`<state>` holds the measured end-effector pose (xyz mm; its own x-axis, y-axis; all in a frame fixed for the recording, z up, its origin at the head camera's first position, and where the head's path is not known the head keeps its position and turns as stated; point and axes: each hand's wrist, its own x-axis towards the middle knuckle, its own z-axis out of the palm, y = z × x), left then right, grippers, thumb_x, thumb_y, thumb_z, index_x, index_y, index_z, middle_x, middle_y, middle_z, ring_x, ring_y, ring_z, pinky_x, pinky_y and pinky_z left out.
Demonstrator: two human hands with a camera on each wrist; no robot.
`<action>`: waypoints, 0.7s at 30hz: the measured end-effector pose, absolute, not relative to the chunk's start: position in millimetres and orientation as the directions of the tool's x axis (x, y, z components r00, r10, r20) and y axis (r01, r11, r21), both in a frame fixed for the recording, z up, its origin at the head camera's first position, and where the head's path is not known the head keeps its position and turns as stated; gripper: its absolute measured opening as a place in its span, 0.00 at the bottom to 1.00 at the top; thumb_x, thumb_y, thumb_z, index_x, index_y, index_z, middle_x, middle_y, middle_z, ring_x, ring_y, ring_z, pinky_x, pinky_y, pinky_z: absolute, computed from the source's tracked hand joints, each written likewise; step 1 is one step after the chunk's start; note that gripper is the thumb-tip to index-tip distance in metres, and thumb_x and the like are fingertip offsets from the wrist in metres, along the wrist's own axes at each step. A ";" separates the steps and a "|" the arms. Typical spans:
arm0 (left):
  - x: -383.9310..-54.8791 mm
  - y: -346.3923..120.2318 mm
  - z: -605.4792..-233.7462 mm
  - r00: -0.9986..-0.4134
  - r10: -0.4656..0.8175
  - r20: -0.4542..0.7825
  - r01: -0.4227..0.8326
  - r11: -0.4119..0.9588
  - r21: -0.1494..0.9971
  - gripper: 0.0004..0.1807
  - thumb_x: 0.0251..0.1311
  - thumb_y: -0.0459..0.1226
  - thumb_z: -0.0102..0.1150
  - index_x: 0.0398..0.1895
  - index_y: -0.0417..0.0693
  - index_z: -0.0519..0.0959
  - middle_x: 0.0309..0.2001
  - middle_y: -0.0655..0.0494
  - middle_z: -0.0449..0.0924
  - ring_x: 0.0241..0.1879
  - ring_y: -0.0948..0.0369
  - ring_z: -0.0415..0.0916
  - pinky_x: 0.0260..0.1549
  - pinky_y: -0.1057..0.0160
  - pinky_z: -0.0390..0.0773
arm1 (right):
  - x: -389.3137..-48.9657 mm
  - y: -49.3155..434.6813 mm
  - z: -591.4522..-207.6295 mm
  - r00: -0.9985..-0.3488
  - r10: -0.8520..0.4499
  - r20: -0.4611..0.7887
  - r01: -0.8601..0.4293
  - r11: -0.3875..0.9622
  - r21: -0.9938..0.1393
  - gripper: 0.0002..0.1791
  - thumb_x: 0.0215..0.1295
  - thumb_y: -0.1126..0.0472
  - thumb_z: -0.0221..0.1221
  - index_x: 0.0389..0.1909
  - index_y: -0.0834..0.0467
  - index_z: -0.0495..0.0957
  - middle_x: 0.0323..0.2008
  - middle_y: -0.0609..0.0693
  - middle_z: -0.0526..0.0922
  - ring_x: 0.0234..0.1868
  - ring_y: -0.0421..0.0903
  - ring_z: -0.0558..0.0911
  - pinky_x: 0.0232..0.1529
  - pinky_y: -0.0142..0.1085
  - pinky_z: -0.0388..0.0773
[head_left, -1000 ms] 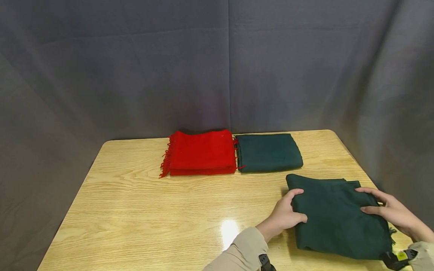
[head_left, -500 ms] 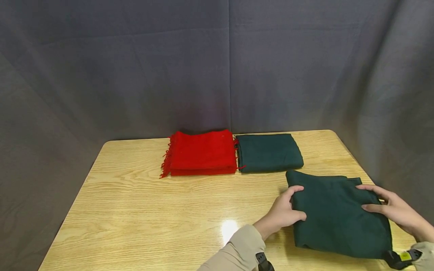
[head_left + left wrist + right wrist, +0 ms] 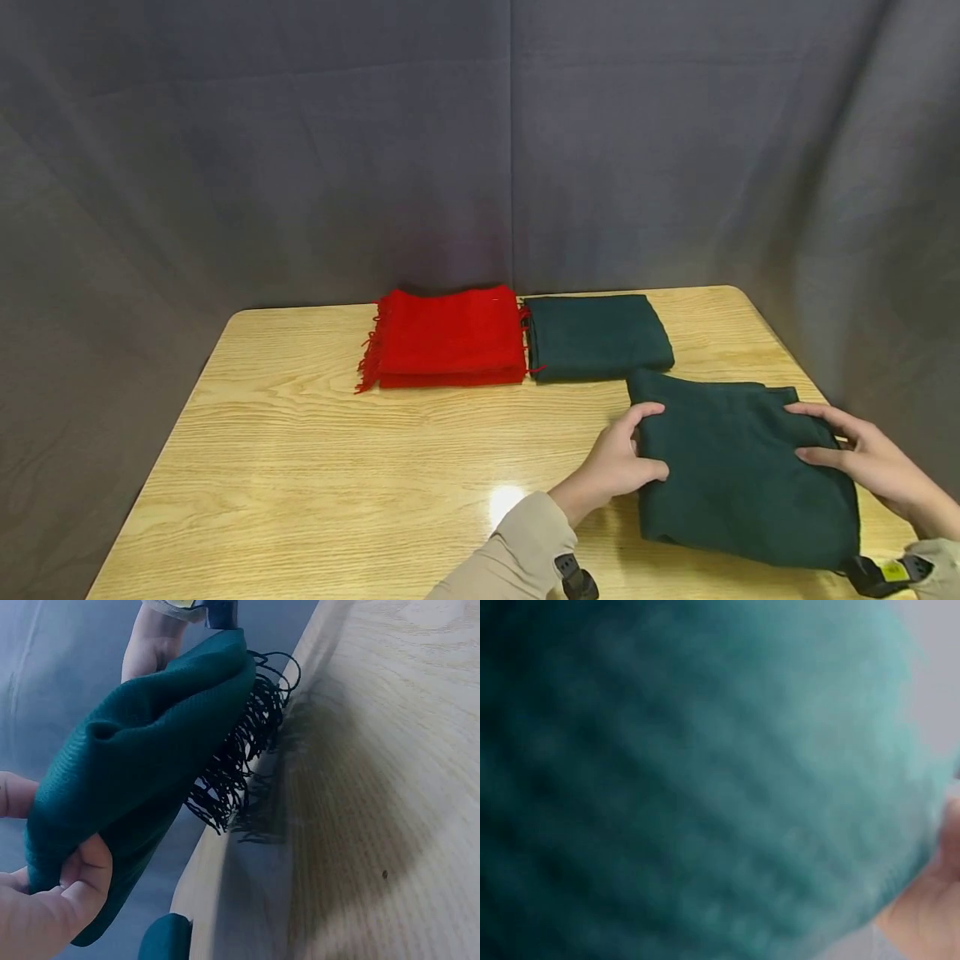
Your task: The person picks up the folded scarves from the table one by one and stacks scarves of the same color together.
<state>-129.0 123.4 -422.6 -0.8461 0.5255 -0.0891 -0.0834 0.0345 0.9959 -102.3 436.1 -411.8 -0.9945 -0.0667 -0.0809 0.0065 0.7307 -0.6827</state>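
Between both hands is a folded dark green scarf [image 3: 742,475], held above the right part of the table. My left hand [image 3: 618,454] grips its left edge, thumb on top and fingers curled beneath, as the left wrist view shows. On the opposite edge my right hand [image 3: 862,454] holds the cloth, thumb and a finger lying over the top; its other fingers are hidden. Dark fringe [image 3: 251,746] hangs under the scarf in the left wrist view. Blurred green cloth [image 3: 705,787] fills most of the right wrist view.
At the table's back lies a folded red scarf [image 3: 450,337] with fringed sides. Right beside it is another folded dark green scarf [image 3: 600,337], just beyond the held one. A grey curtain [image 3: 360,167] hangs behind the wooden table [image 3: 315,483].
Both hands have carried the green scarf slightly up and to the left in the head view. Its far edge now comes near the green scarf at the back. The grip looks the same.
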 end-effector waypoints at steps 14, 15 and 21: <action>-130.0 109.8 -417.3 -0.858 0.510 -0.063 -0.078 -0.009 0.997 0.38 0.41 0.19 0.56 0.56 0.61 0.68 0.44 0.63 0.73 0.35 0.67 0.74 0.32 0.68 0.74 | -102.0 423.6 -402.7 -0.996 -0.086 -0.013 -0.051 0.694 -0.718 0.28 0.58 0.64 0.60 0.60 0.57 0.65 0.49 0.24 0.57 0.41 0.21 0.63 0.32 0.28 0.73; -130.0 109.0 -416.7 -0.857 0.512 -0.057 -0.076 -0.016 0.997 0.38 0.41 0.19 0.56 0.56 0.61 0.68 0.44 0.63 0.73 0.35 0.67 0.74 0.32 0.69 0.74 | -101.8 422.6 -401.9 -0.996 -0.087 -0.007 -0.055 0.693 -0.719 0.28 0.58 0.65 0.60 0.60 0.57 0.65 0.49 0.24 0.57 0.42 0.21 0.63 0.32 0.28 0.73; -130.2 102.8 -411.9 -0.854 0.520 -0.025 -0.061 -0.052 0.997 0.38 0.41 0.18 0.54 0.56 0.59 0.68 0.44 0.63 0.72 0.35 0.67 0.74 0.32 0.69 0.74 | -100.8 416.1 -396.3 -0.996 -0.088 0.022 -0.077 0.693 -0.717 0.28 0.58 0.65 0.60 0.60 0.57 0.65 0.49 0.25 0.57 0.43 0.21 0.60 0.32 0.27 0.72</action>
<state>-130.2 102.8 -411.9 -0.8541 0.5196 -0.0250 -0.0609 -0.0522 0.9968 -100.8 416.1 -396.3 -0.9959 -0.0877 0.0222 -0.0770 0.6928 -0.7170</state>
